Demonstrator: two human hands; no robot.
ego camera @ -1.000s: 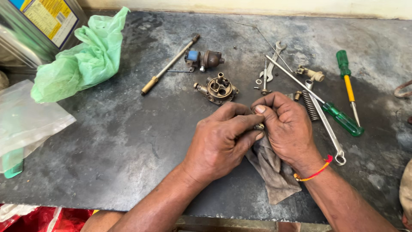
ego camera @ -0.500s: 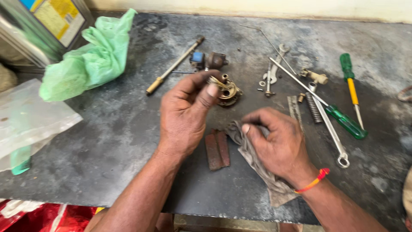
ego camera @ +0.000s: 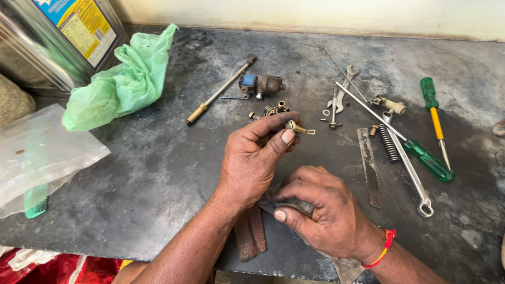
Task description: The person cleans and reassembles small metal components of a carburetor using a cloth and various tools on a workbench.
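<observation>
Even, soft daylight fills the view, bright enough to show fine detail. The dark surface (ego camera: 158,173) carries a pale sheen toward twelve o'clock. Shadows are faint and short beneath the tools. Focus is sharp at centre; straight edges bow slightly near nine and three o'clock.

A dark, stained metal-grey worktop (ego camera: 158,173) fills the view under soft, even daylight. A pale cream wall (ego camera: 315,16) runs along twelve o'clock. Red cloth (ego camera: 63,268) shows at seven o'clock.

Screwdrivers (ego camera: 432,123) lie right of the carburettor body (ego camera: 273,111), bag (ego camera: 118,87) left.
</observation>
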